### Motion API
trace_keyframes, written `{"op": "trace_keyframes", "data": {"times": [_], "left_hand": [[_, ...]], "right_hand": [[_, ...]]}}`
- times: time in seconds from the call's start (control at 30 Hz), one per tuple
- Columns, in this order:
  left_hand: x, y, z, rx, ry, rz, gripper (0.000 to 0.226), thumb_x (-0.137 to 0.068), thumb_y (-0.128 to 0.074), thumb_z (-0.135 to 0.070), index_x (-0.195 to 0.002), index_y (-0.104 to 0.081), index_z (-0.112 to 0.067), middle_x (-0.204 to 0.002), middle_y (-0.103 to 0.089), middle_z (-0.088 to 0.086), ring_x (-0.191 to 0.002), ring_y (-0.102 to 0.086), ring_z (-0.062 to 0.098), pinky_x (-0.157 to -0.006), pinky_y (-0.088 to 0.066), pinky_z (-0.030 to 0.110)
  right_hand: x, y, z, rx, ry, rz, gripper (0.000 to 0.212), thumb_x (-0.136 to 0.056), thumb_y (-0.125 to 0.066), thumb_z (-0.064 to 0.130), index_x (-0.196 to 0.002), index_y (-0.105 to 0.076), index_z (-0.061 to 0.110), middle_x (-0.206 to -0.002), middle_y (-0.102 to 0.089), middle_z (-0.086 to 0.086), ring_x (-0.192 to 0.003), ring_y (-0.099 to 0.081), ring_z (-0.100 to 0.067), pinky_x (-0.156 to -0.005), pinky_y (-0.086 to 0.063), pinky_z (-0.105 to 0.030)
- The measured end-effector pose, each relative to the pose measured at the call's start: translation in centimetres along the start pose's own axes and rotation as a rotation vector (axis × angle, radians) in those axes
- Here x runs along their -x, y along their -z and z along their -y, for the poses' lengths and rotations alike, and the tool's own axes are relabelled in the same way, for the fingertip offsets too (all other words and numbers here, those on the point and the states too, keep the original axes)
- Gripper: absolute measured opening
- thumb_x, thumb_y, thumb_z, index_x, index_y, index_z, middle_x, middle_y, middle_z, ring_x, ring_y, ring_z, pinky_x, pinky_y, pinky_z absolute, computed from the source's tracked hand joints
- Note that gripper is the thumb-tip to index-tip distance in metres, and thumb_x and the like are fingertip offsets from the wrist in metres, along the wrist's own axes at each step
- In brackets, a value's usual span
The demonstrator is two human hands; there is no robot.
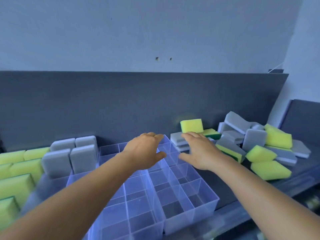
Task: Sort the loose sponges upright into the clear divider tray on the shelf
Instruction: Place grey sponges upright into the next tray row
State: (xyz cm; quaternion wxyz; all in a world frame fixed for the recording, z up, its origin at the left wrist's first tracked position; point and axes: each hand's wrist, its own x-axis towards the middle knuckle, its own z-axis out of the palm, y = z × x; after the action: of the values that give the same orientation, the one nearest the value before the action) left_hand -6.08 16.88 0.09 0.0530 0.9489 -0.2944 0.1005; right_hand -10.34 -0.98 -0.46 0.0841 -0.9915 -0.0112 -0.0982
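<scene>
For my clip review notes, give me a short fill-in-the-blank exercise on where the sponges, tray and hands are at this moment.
1. The sponges already standing in the clear tray fill its ____ side.
2. The loose pile of sponges lies to the ____ of the tray.
3. The left hand and right hand hold ____.
4. Beside the standing yellow sponges stand upright sponges coloured ____.

Missing words: left; right; nothing; grey

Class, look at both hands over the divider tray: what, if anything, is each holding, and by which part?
Nothing is held. The left hand and right hand are both open, reaching over the clear divider tray towards the loose sponges.
</scene>
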Motion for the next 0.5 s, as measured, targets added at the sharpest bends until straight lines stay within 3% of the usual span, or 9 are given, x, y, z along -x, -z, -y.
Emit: {"op": "trace_keyframes", "data": {"times": [0.13, 0.5], "left_hand": [[-3.6, -1.1, -4.3, 0.031, 0.002, 0.014, 0.061, -0.094, -0.049, -0.045, -0.147, -0.028, -0.024, -0.145, -0.043, -0.001, -0.132, -0.041, 0.022, -0.101, -0.043, 0.038], [-13.0, -6.1, -13.2, -0.011, 0.047, 0.120, 0.052, -0.094, -0.049, -0.037, -0.141, -0.038, -0.018, -0.142, -0.046, 0.004, -0.129, -0.045, 0.025, -0.098, -0.046, 0.040]], "right_hand": [[-0.3, 0.5, -5.7, -0.005, -0.014, 0.033, 0.071, -0.090, -0.054, 0.041, -0.149, -0.021, 0.019, -0.156, -0.022, 0.003, -0.142, -0.021, -0.019, -0.114, -0.023, -0.032], [-2.7, 1.6, -19.6, 0.010, -0.044, 0.081, 0.057, -0.095, -0.047, 0.024, -0.147, -0.025, 0.023, -0.154, -0.026, 0.004, -0.141, -0.024, -0.021, -0.112, -0.028, -0.033]]}}
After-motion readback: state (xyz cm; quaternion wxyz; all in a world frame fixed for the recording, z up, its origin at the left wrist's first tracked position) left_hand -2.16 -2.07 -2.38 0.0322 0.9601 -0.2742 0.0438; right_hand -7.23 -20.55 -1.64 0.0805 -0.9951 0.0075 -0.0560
